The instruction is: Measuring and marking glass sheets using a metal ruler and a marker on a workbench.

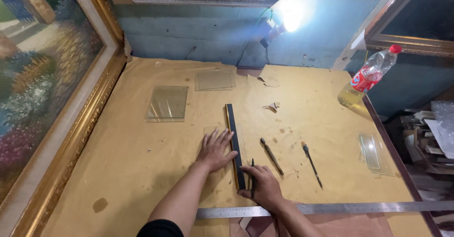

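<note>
1. Nearest the camera lies a long steel ruler (331, 208), running crosswise along the near edge of the table (142, 171), which is covered with brown paper.
2. Just past it, the right hand (262, 185) is curled around a thin dark cutting tool (252, 175) (a glass cutter, by the look of it), with its tip set at the near end of a black straightedge (234, 142).
3. That straightedge has a gold edge and runs away from the person, roughly down the middle of the table.
4. On its left side, the left hand (215, 149) is spread flat, fingers wide, pressing down on the straightedge and on a clear pane of glass (241, 140) that lies beneath it; the pane is hard to make out against the paper.
5. Right of the straightedge, two more slim tools lie loose: one with a pale handle (271, 155) is near the right hand, and a darker one (312, 165) is further right.
6. Further back, two more stacks of glass rest on the paper, one to the left (166, 103) and one near the wall (215, 80).
7. Narrow glass strips (371, 152) lie near the table's right edge.
8. A plastic bottle (369, 76) with a red cap, holding yellowish liquid, leans at the far right corner.
9. A gold-framed painting (47, 90) stands along the left side, and a lit lamp (288, 17) shines from the blue back wall.
</note>
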